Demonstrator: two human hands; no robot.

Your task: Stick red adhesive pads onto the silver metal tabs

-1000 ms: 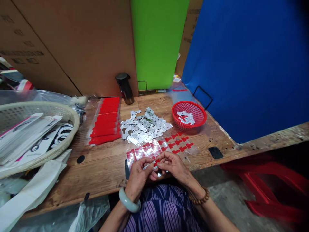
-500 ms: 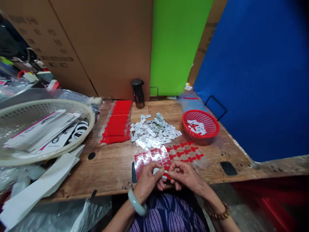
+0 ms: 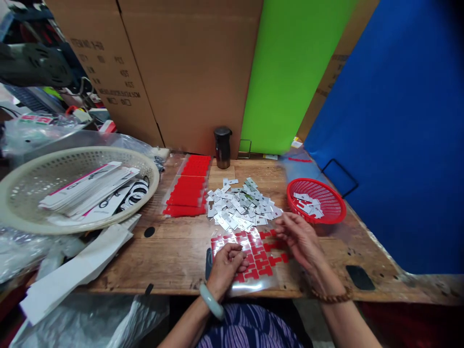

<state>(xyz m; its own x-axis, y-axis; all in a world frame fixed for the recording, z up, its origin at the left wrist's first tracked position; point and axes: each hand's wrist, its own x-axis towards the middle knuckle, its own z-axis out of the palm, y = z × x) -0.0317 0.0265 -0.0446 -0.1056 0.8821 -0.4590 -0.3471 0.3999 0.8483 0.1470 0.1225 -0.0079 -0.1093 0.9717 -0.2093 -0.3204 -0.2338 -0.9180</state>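
A clear sheet of red T-shaped stickers [image 3: 259,256] lies near the table's front edge. My left hand [image 3: 228,263] rests on its left part, fingers curled; what they hold, if anything, is hidden. My right hand [image 3: 299,237] is above the sheet's right side, thumb and fingers pinched at the right edge of the heap of small silvery-white plates [image 3: 239,205]; what is between the fingertips is too small to name. A red basket [image 3: 337,205] to the right holds several white plates [image 3: 308,205], some with red on them.
Stacked red sticker sheets [image 3: 188,188] lie left of the heap. A dark jug [image 3: 223,147] stands behind it. At the left, a cream basket [image 3: 21,193] holds printed cards [image 3: 87,191]. Cardboard [image 3: 188,72] and a blue panel [image 3: 398,145] enclose the table [image 3: 166,261].
My hands have moved apart. The right went forward and right to the heap's edge; the left came down onto the sheet. The white plate with red between them is no longer seen there. The view has shifted.
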